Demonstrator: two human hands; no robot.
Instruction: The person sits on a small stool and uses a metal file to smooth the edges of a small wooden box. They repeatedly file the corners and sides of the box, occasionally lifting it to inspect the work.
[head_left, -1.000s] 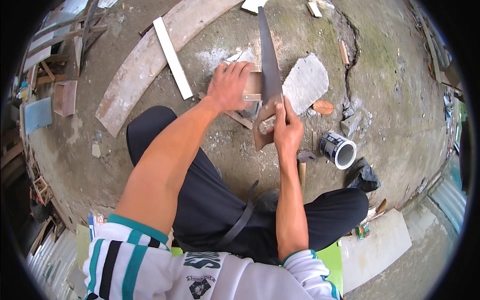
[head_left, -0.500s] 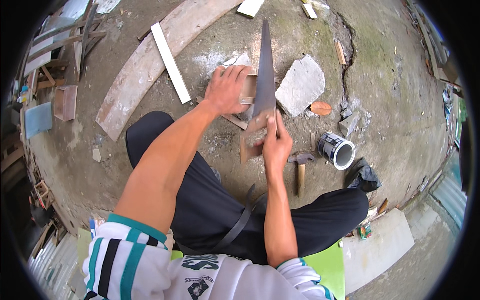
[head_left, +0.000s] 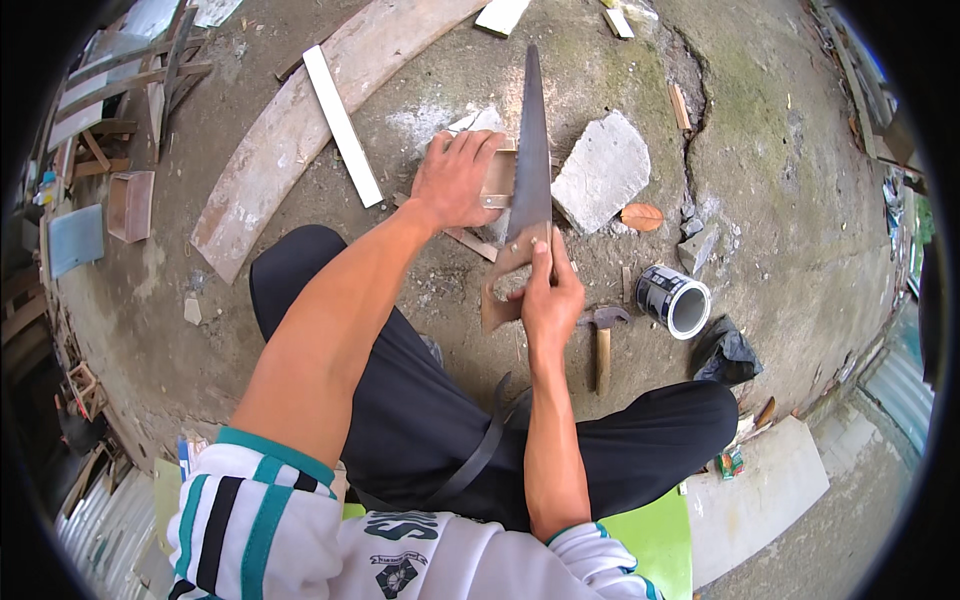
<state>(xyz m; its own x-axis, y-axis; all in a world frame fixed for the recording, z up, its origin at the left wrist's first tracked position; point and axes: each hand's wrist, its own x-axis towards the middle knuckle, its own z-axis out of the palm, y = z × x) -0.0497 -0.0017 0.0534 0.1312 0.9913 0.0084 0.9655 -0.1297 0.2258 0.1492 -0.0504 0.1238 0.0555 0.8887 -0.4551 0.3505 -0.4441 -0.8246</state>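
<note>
My right hand (head_left: 552, 298) is closed on the wooden handle of a hand saw (head_left: 533, 150). The dark blade points away from me, and its toothed left edge lies against a small wooden piece (head_left: 499, 175). Over the left part of that piece, my left hand (head_left: 456, 180) grips it with the fingers on its far side. A small metal fitting shows at the piece's near corner. Most of the piece is hidden under my left hand and behind the blade. Just right of the blade lies a rough grey concrete slab (head_left: 602, 170).
A claw hammer (head_left: 603, 350) lies near my right knee, beside an open paint can (head_left: 675, 303) on its side and a black plastic bag (head_left: 728, 350). At left are a white strip (head_left: 342, 125) and a long board (head_left: 265, 175). A crack (head_left: 693, 125) runs through the concrete at right.
My right hand has drawn the saw slightly back toward me. My left hand and the wooden piece have stayed in place.
</note>
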